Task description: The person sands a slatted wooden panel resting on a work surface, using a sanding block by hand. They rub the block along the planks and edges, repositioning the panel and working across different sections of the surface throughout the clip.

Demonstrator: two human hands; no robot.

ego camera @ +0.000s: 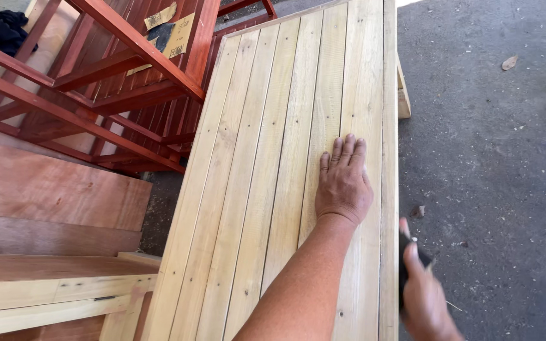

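Two hands work at a pale slatted wooden panel [266, 189] that runs from near to far, right of a red-stained wooden frame [109, 82]. Left hand [344, 183] lies flat on the panel's right slats, fingers [347, 150] straight, close together, pointing far. Right hand [421, 290], near the panel's right edge, is clamped on a dark, blurred tool [407, 265] over grey concrete floor [494, 158].

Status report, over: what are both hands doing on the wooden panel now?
Left hand flat on pale plank panel, palm down, holding nothing. Right hand at panel's right edge, grip closed on small dark object, kind unclear. Red wooden frame alongside, apart from hands.
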